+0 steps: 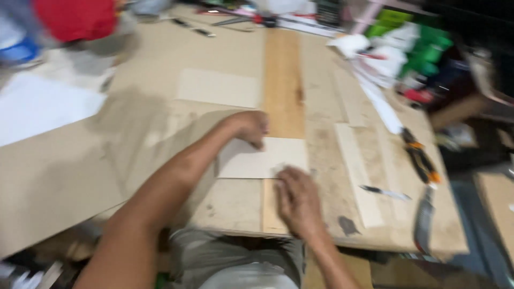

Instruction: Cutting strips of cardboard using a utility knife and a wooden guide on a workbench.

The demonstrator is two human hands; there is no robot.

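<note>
Pale rectangular card (262, 158) lying mid-desk (64, 176) across long wooden plank (284, 85), long axis left-right; left hand (250, 127) pressing far-left edge, fingers curled; right hand (299, 200) flat, spread, on near-right corner, nearer.

A pale, thin rectangular sheet (265, 158) lies flat near the front edge of the worktop (160, 118), its long sides running parallel to that edge. It rests across a long strip of light brown wood (282, 80) that runs from the front edge toward the back edge. The picture is blurred, so the sheet's material cannot be told.
</note>
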